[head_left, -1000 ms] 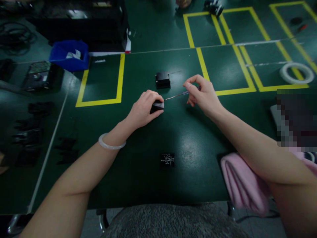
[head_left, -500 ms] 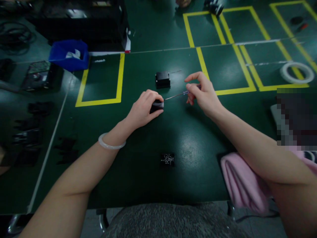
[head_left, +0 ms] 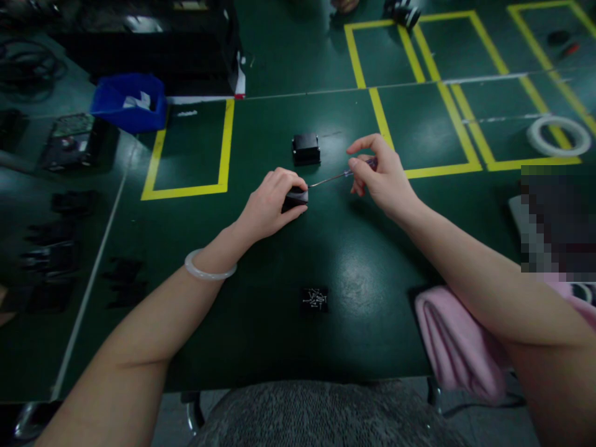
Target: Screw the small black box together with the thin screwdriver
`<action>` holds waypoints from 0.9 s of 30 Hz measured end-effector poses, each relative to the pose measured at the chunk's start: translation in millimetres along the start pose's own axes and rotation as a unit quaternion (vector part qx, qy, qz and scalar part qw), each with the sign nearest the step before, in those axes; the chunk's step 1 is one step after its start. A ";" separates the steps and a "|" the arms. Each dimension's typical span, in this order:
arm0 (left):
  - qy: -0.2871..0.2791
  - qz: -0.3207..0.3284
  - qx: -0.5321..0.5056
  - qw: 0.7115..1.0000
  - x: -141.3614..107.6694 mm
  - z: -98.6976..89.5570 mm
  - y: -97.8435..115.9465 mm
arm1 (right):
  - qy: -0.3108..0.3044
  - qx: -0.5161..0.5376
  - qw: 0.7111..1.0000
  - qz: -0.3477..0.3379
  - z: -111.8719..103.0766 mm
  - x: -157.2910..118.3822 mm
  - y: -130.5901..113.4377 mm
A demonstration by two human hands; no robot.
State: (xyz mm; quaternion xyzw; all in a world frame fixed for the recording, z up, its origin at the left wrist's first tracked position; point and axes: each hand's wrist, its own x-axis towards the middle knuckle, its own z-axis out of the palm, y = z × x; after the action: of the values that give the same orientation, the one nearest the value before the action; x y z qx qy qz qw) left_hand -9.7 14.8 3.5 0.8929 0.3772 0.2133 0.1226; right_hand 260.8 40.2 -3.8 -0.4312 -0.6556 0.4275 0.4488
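Fingers and thumb of my left hand [head_left: 274, 203] are wrapped round a small black part [head_left: 297, 197] resting on the green table. My right hand [head_left: 378, 174] pinches the handle of a thin screwdriver [head_left: 331, 179], held at a low slant. Its tip meets the right side of the black part near my left fingertips; the exact contact is too small to make out. Just beyond my hands stands a black block [head_left: 306, 149] with small screws at its sides. Closer to me lies a pile of small silver screws [head_left: 316, 299] on a black square.
Black parts [head_left: 125, 282] lie left, with a blue bin [head_left: 129, 104] behind them. A pink cloth [head_left: 459, 341] is at the front right, a tape roll [head_left: 559, 136] at the far right. Yellow tape outlines [head_left: 223, 146] mark the green table [head_left: 261, 335].
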 end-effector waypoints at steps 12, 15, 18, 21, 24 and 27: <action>0.003 0.005 0.004 1.000 -0.9 -0.5 -0.1 | 0.008 0.017 1.000 0.003 2.3 0.4 -2.9; 0.004 0.006 0.004 1.000 -0.8 -0.4 -0.1 | 0.006 0.022 1.000 0.000 2.1 1.0 -1.1; 0.002 0.002 0.000 1.000 -0.6 -0.4 0.0 | 0.003 0.036 0.999 0.010 2.0 1.3 -1.4; 0.000 0.001 -0.001 1.000 -0.3 -0.4 0.0 | 0.005 0.038 0.999 0.025 2.0 0.7 -4.0; 0.000 0.002 0.000 1.000 -0.3 0.1 -0.5 | 0.009 0.022 0.999 0.028 2.0 0.2 -5.4; 0.005 0.005 0.001 1.000 -0.8 0.8 -1.2 | 0.010 0.013 1.000 0.020 1.4 0.4 -3.6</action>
State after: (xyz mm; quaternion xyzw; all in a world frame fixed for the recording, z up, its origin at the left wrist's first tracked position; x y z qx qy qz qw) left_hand -10.5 15.0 2.1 0.8938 0.3733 0.2185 0.1186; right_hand 258.7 39.4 -0.7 -0.4424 -0.6367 0.4406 0.4526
